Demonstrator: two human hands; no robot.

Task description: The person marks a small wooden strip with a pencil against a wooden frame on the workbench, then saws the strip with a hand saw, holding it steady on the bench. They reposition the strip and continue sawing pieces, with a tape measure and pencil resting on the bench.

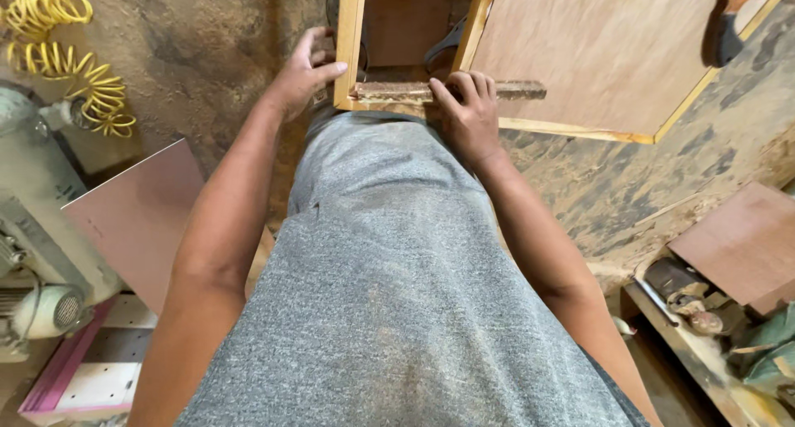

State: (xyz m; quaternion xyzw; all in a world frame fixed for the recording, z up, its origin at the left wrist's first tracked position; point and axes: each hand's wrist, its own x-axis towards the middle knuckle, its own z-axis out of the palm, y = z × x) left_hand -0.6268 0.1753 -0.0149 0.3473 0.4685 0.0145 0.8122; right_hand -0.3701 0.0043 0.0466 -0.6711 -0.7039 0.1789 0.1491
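At upper left a yellow coiled hose [62, 50] lies on the dusty floor. Top centre, the left hand [302, 75] has its grip closed around the wooden frame [349, 42] corner; the right hand [468, 112] presses spread fingers on a rough wood strip [513, 90] across the frame's lower edge.

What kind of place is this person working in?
Most likely a carpentry workshop. Both hands, left and right, rest on a wooden frame with a plywood panel; the floor is dusty, and a yellow coiled hose hangs beside a machine.
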